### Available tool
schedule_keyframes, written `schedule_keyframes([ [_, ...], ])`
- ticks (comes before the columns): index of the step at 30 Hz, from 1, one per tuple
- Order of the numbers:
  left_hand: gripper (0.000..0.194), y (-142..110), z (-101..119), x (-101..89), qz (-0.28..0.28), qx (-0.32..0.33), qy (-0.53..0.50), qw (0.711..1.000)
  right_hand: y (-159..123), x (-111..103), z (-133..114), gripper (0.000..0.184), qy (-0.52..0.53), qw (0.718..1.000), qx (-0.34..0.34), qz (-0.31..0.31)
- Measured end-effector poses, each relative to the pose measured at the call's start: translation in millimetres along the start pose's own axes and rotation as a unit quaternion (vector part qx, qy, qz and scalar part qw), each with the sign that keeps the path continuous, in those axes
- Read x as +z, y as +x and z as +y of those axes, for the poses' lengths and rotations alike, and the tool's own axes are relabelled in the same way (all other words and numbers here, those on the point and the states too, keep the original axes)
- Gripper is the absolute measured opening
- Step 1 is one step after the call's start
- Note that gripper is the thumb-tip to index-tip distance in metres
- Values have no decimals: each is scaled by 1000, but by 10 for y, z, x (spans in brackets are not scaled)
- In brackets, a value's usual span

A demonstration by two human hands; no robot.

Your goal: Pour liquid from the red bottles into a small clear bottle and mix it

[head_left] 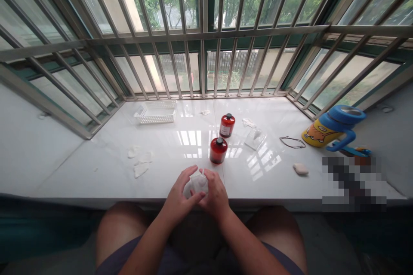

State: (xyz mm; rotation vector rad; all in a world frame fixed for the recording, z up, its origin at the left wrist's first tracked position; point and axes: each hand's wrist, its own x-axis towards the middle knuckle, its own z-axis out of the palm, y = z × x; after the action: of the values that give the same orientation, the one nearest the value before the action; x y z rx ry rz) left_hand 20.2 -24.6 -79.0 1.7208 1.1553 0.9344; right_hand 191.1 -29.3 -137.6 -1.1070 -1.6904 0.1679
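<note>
At the front edge of the white sill, both hands meet around a small translucent plastic piece [199, 183] with a rounded shape in it; its exact kind I cannot make out. My left hand [181, 195] curves round its left side, thumb reaching underneath and fingers bent above. From the right my right hand [217, 191] closes on it, fingers over its upper edge. Just beyond the hands stands a red bottle [218, 151] with a black cap. Behind it, slightly right, is a second red bottle [227, 125] with a pale label, also black-capped.
A white perforated basket [156, 112] sits back left. White scraps [141, 168] lie at left, a clear plastic piece [255, 138] right of the bottles. Farther right are a cord loop [292, 142], a beige case [300, 169] and a blue-yellow mug [324, 129]. Metal bars [203, 36] enclose the sill.
</note>
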Motion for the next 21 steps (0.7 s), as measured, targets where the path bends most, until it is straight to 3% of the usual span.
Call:
schedule_keyframes([
  [3,32,-13,-12,-10,4,-1,7,1000,3,1,2,66,7,1000,-4,4],
  [6,34,-31,-13,-17,19,-16,-18,1000,5,2,2,64,13,1000,-3,5],
  [9,53,-39,10,-32,-17,2,5,1000,4,7,3,63,9,1000,-6,6],
  [11,43,-42,21,-43,-25,8,19,999,1,11,5,63,9,1000,-7,7],
  [14,25,-48,1,-48,6,-6,-4,1000,3,9,4,68,15,1000,-5,7],
  [21,51,-75,-48,19,11,3,-21,1000,19,-6,-20,69,15,1000,-5,5],
])
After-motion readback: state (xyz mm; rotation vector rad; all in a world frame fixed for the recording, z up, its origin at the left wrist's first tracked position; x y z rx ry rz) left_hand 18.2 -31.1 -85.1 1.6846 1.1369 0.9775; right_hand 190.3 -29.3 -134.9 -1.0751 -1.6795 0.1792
